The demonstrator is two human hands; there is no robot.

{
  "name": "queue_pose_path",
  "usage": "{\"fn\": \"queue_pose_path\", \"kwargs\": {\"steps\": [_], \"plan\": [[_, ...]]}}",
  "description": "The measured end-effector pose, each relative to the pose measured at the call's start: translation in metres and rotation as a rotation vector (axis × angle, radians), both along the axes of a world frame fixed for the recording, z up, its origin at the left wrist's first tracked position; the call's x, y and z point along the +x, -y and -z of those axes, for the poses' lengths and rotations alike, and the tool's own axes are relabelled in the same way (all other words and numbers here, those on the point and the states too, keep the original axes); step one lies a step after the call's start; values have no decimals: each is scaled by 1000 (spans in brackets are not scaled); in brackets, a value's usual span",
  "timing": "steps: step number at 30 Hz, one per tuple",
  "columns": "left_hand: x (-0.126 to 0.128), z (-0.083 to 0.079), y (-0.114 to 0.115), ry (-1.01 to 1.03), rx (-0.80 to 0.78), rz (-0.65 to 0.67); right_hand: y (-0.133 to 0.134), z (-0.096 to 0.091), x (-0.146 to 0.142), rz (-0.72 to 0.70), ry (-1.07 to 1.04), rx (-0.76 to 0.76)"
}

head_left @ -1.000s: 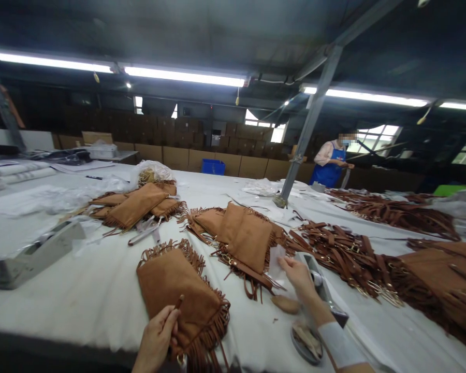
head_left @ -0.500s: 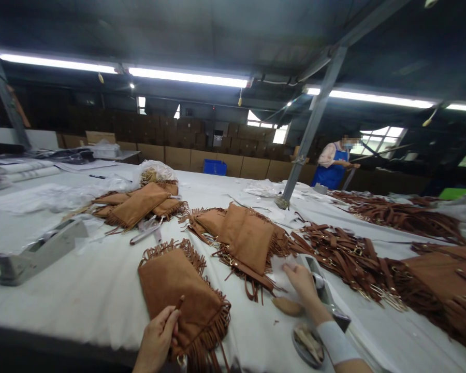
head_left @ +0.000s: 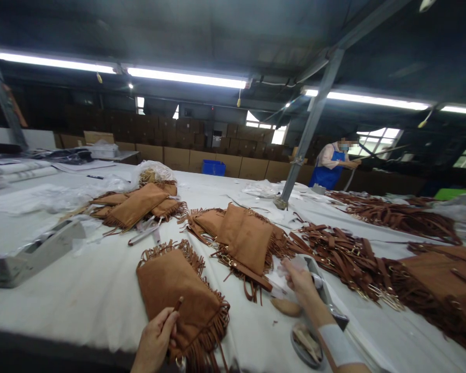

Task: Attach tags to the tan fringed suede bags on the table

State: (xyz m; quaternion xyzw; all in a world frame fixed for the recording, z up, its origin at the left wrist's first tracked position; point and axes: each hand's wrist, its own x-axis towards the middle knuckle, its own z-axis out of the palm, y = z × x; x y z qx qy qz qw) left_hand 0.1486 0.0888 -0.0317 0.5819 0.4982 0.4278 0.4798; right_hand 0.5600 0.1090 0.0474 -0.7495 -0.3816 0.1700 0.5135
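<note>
A brown suede fringed bag lies on the white table near me. My left hand rests on its near corner, fingers pinched on a thin brown strap end. My right hand reaches out to the grey tape dispenser, fingers closed on a piece of clear tape or film. A pile of more fringed bags lies just beyond, between both hands.
Another heap of bags and a second tape dispenser lie at the left. Brown straps with buckles are piled at the right. A small round dish sits by my right wrist. A person in a blue apron stands far back.
My right hand has drawn slightly back from the dispenser with the clear piece raised. My left hand keeps its pinch on the strap end.
</note>
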Motion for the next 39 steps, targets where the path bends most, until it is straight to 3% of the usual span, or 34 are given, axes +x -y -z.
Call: {"fn": "queue_pose_path", "kwargs": {"steps": [3, 7, 13, 18, 25, 33, 39], "plan": [[-1, -2, 0, 23, -1, 1, 8, -14, -22, -156, -176, -31], [-5, -6, -2, 102, 10, 66, 18, -23, -76, -397, -407, 36], [-10, -18, 1, 195, -10, 184, 21, -17, -171, -555, -703, -41], [-7, -26, 7, 202, 26, 230, 15, -7, -224, -579, -989, -76], [-5, -20, 10, 48, 154, 155, 10, 4, -246, -578, -834, -47], [-6, -23, 10, -26, 194, 142, 14, 3, -254, -628, -619, -47], [-10, -21, 10, -113, 221, 123, 16, 17, -267, -720, -453, -76]]}}
